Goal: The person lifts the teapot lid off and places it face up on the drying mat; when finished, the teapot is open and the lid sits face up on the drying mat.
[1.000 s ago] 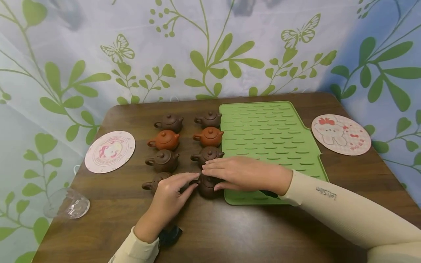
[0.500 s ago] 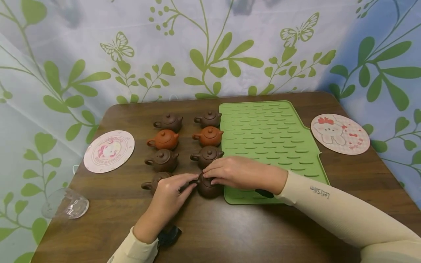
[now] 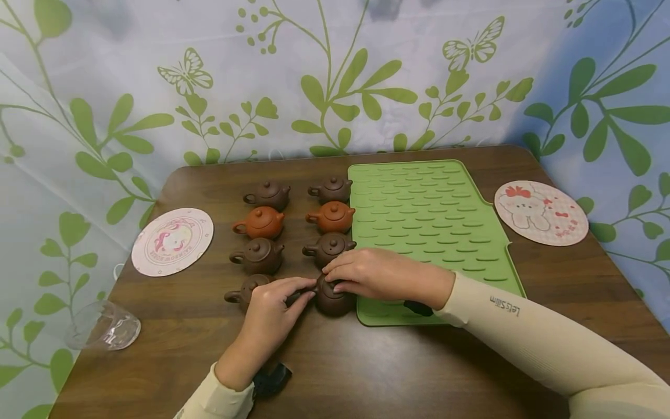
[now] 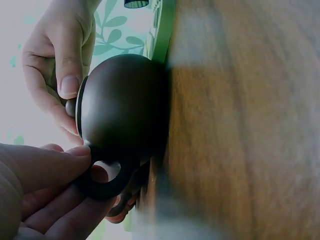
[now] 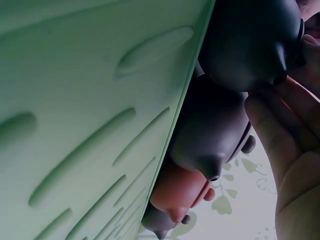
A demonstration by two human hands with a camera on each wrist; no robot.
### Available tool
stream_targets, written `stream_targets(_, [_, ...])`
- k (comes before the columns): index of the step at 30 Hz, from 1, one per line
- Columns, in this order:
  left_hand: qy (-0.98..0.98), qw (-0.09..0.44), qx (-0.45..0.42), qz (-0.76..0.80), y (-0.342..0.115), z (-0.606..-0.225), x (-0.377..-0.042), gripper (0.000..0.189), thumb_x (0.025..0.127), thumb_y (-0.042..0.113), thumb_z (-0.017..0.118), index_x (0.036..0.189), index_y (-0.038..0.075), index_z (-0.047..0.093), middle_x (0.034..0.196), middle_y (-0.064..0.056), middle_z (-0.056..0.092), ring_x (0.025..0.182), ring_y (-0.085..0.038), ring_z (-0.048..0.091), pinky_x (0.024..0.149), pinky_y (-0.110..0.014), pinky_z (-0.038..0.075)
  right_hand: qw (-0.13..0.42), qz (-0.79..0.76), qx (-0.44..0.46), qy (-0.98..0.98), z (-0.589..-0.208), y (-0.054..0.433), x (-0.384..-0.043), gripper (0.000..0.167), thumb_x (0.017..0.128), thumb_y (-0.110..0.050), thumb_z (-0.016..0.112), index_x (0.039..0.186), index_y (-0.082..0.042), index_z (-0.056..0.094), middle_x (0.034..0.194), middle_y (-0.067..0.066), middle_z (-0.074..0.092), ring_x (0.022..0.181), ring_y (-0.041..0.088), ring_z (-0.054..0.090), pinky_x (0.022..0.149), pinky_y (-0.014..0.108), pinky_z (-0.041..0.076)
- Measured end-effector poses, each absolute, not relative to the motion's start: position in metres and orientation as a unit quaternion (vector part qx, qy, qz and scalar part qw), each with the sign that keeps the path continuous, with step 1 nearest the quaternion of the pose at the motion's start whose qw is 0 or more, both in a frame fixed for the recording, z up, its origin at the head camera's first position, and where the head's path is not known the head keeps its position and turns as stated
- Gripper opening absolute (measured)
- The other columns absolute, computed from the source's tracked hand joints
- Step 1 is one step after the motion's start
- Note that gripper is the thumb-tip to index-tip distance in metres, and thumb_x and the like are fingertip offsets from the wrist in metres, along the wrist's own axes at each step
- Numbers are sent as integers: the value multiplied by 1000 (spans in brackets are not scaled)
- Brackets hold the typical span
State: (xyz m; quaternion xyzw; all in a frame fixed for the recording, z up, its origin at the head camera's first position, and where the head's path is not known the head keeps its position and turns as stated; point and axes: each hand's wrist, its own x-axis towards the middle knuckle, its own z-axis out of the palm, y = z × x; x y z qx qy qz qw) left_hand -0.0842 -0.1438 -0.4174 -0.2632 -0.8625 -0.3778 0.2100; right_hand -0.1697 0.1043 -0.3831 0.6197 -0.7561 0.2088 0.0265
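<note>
In the head view, a dark brown teapot [image 3: 331,304] stands at the near end of the right column, against the green mat's left edge. My left hand [image 3: 274,305] pinches its handle, the loop [image 4: 107,187] showing between thumb and fingers in the left wrist view. From the right, my right hand [image 3: 374,272] reaches over its top and holds the lid knob [image 4: 70,108] between thumb and fingers. The spout [image 5: 280,75] points toward the mat, seen in the right wrist view. Part of the lid is hidden by the right fingers.
Beyond it stand another brown teapot [image 3: 330,249], an orange teapot [image 3: 335,218] and a dark teapot [image 3: 335,190]. A second column of teapots [image 3: 259,256] is to the left. The green mat [image 3: 419,221] lies right. Round coasters [image 3: 175,241] and a clear glass [image 3: 123,329] flank them.
My right hand's fingers have drawn in around the teapot's lid knob, and its forearm has shifted slightly left. My left hand stays at the handle. The teapots stay in place.
</note>
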Motion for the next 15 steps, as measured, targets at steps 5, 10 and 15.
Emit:
stream_targets(5, [-862, 209, -262, -380, -144, -417, -84, 28, 78, -8, 91, 102, 4, 82, 100, -2, 79, 92, -15, 75, 79, -34, 61, 22, 211, 618, -757, -383, 103, -170, 22, 102, -17, 74, 122, -6, 76, 129, 7, 71, 122, 20, 66, 101, 33, 51])
stream_targets(10, [-862, 211, -262, -380, -144, -417, -84, 28, 78, -8, 91, 101, 3, 82, 100, -2, 79, 92, -15, 75, 79, -34, 60, 29, 218, 623, -751, -382, 103, -170, 22, 102, -15, 75, 121, -5, 77, 128, 7, 71, 121, 20, 66, 102, 32, 51])
stream_targets(15, [-862, 211, -263, -377, -144, -418, -84, 28, 78, -7, 91, 102, 3, 82, 100, -3, 79, 93, -15, 75, 79, -34, 61, 34, 224, 628, -745, -382, 102, -170, 22, 101, -13, 75, 120, -5, 77, 128, 6, 72, 120, 19, 66, 101, 32, 51])
